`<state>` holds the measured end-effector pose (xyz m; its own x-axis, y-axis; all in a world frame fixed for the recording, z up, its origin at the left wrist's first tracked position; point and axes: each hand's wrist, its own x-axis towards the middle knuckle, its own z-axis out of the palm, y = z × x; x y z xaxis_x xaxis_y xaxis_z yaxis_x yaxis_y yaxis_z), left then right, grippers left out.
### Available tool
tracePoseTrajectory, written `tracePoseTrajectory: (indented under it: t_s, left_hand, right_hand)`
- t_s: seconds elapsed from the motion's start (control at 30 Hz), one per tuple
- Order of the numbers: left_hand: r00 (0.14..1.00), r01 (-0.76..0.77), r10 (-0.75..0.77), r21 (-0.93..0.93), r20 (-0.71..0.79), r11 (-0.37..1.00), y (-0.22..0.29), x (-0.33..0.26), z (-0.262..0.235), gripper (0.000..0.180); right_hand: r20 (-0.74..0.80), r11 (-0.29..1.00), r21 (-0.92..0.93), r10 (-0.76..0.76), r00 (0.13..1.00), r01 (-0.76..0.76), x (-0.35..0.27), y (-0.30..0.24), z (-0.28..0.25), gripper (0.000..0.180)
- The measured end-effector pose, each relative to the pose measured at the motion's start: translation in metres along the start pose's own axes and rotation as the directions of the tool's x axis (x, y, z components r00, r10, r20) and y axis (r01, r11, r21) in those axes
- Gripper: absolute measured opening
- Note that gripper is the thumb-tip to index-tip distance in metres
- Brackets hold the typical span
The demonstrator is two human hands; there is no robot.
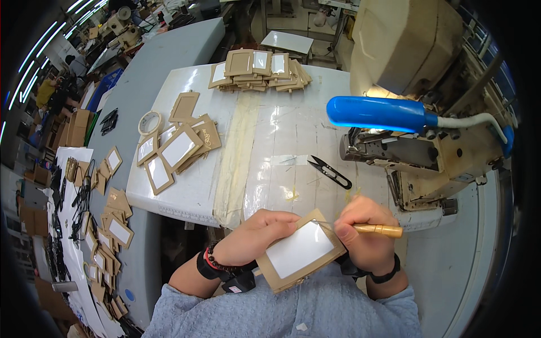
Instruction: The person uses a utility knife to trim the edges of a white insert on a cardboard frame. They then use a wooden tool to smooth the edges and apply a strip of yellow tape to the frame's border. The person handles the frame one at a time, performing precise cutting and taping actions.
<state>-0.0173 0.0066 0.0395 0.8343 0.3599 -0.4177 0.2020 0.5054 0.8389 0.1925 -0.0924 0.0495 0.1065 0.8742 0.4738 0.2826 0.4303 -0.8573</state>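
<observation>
While the left hand (256, 235) pinches the holder (300, 249) by its upper left edge, before the shirt (225, 315), the right hand's (367, 234) grip wraps a wooden-handled tool (383, 230), its shaft at the holder's upper right corner. The step looks like working that corner; the next move probably calls for steady tip control. The tip is hard to make out; the holder's underside is hidden.
</observation>
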Motion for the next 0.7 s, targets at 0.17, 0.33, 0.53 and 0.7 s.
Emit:
tracePoseTrajectory:
  t_s: [0.17,0.33,0.53,0.7]
  left_hand:
    - [0.977,-0.196,0.214,0.300,-0.027,0.933,-0.006,-0.003,0.002,0.030]
    - [0.974,-0.189,0.223,0.415,-0.034,0.890,-0.002,-0.009,-0.001,0.029]
    - [0.991,-0.130,0.130,0.080,-0.002,0.988,-0.008,-0.004,-0.006,0.029]
    - [0.990,-0.138,0.140,0.089,-0.017,0.986,-0.006,-0.002,-0.003,0.029]
  right_hand:
    - [0.040,0.990,-0.106,-0.086,0.996,0.089,-0.001,0.001,0.002,0.009]
    - [0.113,0.948,-0.183,-0.245,0.963,0.262,-0.006,0.010,0.001,0.014]
    - [-0.099,0.985,0.163,-0.038,0.994,0.054,-0.014,0.013,0.001,0.010]
    - [-0.055,0.992,0.092,-0.086,0.995,0.090,-0.012,0.011,0.002,0.010]
